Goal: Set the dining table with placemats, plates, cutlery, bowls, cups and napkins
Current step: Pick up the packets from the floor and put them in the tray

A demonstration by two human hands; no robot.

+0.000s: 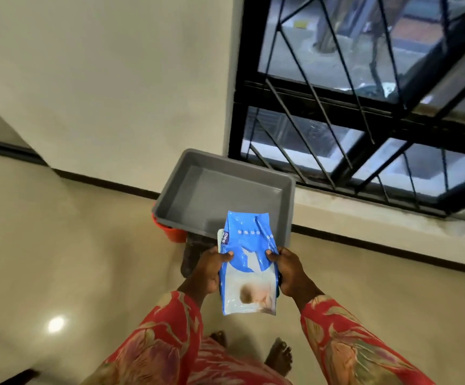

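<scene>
Together, the left hand (209, 269) and right hand (291, 270) gripped the soft blue-and-white plastic wipes packet (248, 262) by its long sides, its long axis pointing away toward the empty grey plastic tray (286, 218) just beyond.

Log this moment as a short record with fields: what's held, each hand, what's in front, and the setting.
held: blue and white packet, upright between both hands
left hand: grips packet's left edge
right hand: grips packet's right edge
in front: grey tray, nothing visible inside
setting: tiled floor, barred window; no dining table in view
</scene>
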